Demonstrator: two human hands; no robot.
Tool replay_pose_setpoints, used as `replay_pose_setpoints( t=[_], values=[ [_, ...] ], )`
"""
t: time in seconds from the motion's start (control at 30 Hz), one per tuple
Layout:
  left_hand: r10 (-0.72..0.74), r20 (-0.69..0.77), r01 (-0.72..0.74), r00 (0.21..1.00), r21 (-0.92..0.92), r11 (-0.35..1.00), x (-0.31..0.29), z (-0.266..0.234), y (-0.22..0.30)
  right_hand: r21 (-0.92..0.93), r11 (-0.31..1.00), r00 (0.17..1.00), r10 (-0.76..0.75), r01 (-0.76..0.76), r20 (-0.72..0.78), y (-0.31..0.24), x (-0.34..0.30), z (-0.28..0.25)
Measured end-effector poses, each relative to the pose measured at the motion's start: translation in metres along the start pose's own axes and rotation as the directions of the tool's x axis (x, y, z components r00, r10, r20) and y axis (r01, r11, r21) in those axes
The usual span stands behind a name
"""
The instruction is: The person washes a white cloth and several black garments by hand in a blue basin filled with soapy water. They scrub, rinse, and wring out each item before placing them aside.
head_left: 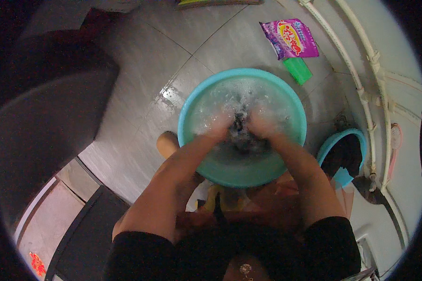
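A turquoise basin point(187, 104) on the floor holds sudsy, cloudy water. Both my forearms reach down into it. My left hand point(219, 122) and my right hand point(262, 124) are close together near its middle, blurred and partly covered by foam. Between them a dark wet cloth point(239, 122) shows at the surface, bunched up, with the rest of it spreading dimly under the water toward me. Both hands look closed on this cloth, though the fingertips are hidden in the suds.
Beyond the basin lie a purple detergent bag point(290, 38) and a green packet point(297, 70). A smaller blue tub point(324, 149) with dark cloth stands at the right, near white wall pipes point(356, 77). Grey floor tiles point(131, 100) look wet at the left. A tan slipper point(167, 144) touches the basin.
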State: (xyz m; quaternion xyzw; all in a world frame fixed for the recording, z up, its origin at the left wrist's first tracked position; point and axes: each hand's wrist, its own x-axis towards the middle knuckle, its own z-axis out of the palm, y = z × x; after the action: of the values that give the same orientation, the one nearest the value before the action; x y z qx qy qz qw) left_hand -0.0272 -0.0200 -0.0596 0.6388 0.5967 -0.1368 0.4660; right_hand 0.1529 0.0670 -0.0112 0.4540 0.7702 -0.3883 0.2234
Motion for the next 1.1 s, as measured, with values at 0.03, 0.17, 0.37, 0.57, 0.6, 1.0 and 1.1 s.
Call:
replay_pose_setpoints(
  t=[0.03,0.17,0.37,0.57,0.6,1.0,1.1],
  values=[
    [0.040,0.038,-0.040,0.998,0.003,0.999,0.007,-0.004,-0.007,0.093,0.995,1.000,-0.025,0.026,-0.013,0.001,0.005,-0.009],
    [-0.207,0.224,0.219,0.952,-0.030,0.975,0.019,-0.047,0.016,-0.047,0.999,0.954,0.011,-0.026,-0.301,0.019,0.026,0.020],
    [-0.113,-0.272,0.098,0.956,-0.067,0.993,-0.017,-0.100,0.038,0.363,0.932,0.925,0.130,0.009,-0.358,0.033,0.044,0.011],
    [0.241,-0.397,-0.180,0.886,0.186,0.966,-0.092,-0.102,0.099,0.726,0.687,0.884,0.344,-0.008,-0.316,0.040,-0.010,-0.038],
    [0.324,-0.413,-0.244,0.851,0.236,0.941,-0.101,-0.091,0.100,0.657,0.754,0.867,0.329,-0.003,-0.374,0.020,-0.025,-0.054],
    [-0.196,-0.229,0.191,0.954,-0.046,0.981,-0.099,-0.026,0.073,-0.320,0.946,0.896,-0.098,-0.051,-0.432,-0.006,-0.060,0.040],
    [-0.164,-0.231,0.139,0.959,-0.122,0.983,-0.061,0.006,0.057,-0.448,0.894,0.846,-0.232,-0.009,-0.481,0.027,-0.015,0.076]
  ],
)
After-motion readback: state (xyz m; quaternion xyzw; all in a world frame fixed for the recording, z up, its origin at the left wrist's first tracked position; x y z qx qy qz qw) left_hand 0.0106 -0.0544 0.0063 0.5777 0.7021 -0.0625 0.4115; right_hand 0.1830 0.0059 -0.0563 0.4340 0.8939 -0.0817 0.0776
